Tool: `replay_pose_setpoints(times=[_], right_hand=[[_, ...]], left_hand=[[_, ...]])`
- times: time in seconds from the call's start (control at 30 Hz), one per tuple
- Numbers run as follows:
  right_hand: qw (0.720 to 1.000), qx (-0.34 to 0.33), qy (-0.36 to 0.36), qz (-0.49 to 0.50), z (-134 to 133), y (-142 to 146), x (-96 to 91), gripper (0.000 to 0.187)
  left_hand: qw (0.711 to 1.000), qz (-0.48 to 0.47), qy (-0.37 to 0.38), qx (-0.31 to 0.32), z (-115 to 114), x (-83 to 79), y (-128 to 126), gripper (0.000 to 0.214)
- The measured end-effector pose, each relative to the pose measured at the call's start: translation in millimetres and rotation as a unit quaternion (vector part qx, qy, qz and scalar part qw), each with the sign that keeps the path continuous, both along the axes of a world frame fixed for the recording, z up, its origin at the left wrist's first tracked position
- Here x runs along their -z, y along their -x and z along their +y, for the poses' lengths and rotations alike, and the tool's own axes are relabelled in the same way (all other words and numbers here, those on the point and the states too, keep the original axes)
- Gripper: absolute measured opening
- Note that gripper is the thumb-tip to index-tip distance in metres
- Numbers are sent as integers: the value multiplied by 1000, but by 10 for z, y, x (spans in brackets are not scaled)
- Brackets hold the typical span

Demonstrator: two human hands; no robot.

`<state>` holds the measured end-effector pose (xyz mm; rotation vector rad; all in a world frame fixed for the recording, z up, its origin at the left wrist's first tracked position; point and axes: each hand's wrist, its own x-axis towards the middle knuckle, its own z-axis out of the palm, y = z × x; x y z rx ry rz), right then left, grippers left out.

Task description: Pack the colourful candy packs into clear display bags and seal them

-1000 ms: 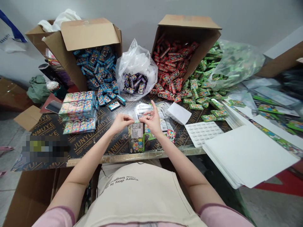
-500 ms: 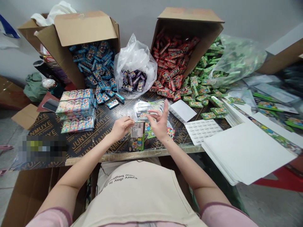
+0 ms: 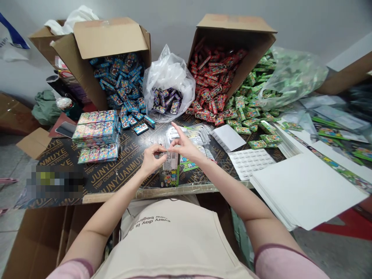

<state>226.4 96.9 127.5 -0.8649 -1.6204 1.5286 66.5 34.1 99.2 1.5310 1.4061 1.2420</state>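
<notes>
My left hand [image 3: 151, 159] pinches the top edge of a dark printed pouch [image 3: 171, 176] with a green side, a pale label panel and bright lettering. The pouch hangs upright at the table's front edge. At its top right, my right hand [image 3: 188, 149] has thumb and fingertips closed together, with the index finger stretched out. The fingertips of both hands meet near the pouch's opening and hide part of it. Just behind the right hand lie more flat printed pouches [image 3: 190, 166], and clear plastic packaging [image 3: 197, 135] is spread beyond them.
Cartons hold blue packets [image 3: 119, 79] and red packets [image 3: 215, 73]. Purple packets [image 3: 167, 101] sit in a clear bag, and green packets [image 3: 247, 112] are heaped at right. Wrapped packs [image 3: 97, 128] are stacked at left. A sticker sheet [image 3: 251, 162] and white sheets [image 3: 308, 190] lie at right.
My right hand has come left and its fingertips have closed at the pouch's top. Its index finger now points up and left. My left hand keeps its pinch. The view has shifted slightly.
</notes>
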Motion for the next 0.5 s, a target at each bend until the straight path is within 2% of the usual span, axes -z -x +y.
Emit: replay_pose_setpoints(times=[0.17, 0.27, 0.4, 0.5], right_hand=[[998, 35, -38, -29, -30, 22, 57, 91], [997, 63, -37, -27, -85, 40, 112, 90], [992, 114, 49, 38, -106, 77, 246, 99], [978, 151, 134, 59, -44, 88, 341, 95]], left_hand=[[998, 13, -23, -48, 7, 22, -76, 15], [997, 34, -33, -67, 22, 61, -103, 15], [997, 58, -11, -58, 50, 11, -103, 15], [996, 73, 43, 13, 109, -91, -46, 18]])
